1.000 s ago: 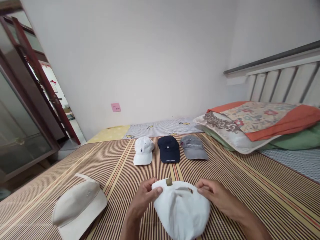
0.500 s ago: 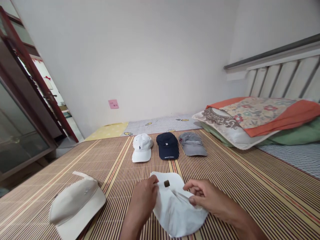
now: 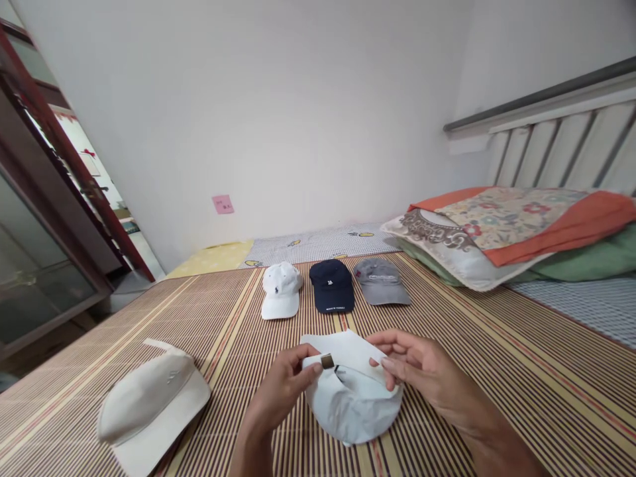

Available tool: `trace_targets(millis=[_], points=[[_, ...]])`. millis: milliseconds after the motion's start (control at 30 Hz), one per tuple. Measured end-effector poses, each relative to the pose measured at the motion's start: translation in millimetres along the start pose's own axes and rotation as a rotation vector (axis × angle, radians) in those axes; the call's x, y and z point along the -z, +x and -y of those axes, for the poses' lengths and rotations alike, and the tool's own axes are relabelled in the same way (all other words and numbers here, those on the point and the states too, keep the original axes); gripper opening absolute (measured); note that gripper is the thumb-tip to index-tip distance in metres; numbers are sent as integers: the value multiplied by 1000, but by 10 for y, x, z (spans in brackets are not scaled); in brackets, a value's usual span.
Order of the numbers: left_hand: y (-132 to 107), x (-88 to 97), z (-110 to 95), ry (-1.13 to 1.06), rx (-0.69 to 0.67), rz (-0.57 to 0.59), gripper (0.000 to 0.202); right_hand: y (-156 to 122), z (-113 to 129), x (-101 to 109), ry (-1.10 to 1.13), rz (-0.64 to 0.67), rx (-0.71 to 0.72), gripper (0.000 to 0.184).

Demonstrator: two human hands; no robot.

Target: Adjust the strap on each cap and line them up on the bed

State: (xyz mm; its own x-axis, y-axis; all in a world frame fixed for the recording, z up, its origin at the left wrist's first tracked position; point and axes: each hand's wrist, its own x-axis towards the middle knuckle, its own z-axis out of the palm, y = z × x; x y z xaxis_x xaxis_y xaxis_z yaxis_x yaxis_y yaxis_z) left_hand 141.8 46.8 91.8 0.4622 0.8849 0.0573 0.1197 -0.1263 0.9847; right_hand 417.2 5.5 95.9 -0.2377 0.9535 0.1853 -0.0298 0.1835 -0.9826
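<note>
Between my hands is a white baseball cap (image 3: pixel 355 414), its back strap and dark metal buckle (image 3: pixel 327 361) turned toward me and its brim pointing away. My left hand (image 3: pixel 285 381) pinches the strap beside the buckle. On the other side, my right hand (image 3: pixel 415 364) has thumb and fingers closed on the cap's back edge. Beyond it stand a white cap with a small dark logo (image 3: pixel 281 288), a navy cap (image 3: pixel 332 285) and a grey cap (image 3: pixel 381 281), side by side with brims toward me. At the left lies a beige cap (image 3: pixel 154 404), tilted.
A striped bamboo mat (image 3: pixel 238 318) covers the bed. Pillows with an orange-edged floral cover (image 3: pixel 527 222) are stacked at the right by the white headboard (image 3: pixel 566 142). A pink note (image 3: pixel 222 205) is stuck on the wall. An open door (image 3: pixel 106 205) is at the left.
The cap's back opening has been lifted and widened, so its inside now shows. My right hand has moved up slightly and taken hold of the back edge; my left still grips by the buckle.
</note>
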Motion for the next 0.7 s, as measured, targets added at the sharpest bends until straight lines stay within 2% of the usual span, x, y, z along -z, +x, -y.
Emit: trace_targets(millis=[133, 267, 433, 567, 700], points=[[11, 49, 55, -94, 15, 46, 43, -6, 55, -61, -9, 26, -30, 39], [21, 68, 128, -194, 26, 72, 44, 12, 112, -144, -90, -14, -48, 34], [37, 51, 197, -344, 40, 85, 41, 58, 167, -238, -176, -25, 2, 22], [71, 25, 239, -450, 20, 88, 38, 79, 212, -289, -238, -42, 44, 20], [97, 10, 271, -464, 22, 79, 35, 75, 261, -326, -280, -57, 55, 19]])
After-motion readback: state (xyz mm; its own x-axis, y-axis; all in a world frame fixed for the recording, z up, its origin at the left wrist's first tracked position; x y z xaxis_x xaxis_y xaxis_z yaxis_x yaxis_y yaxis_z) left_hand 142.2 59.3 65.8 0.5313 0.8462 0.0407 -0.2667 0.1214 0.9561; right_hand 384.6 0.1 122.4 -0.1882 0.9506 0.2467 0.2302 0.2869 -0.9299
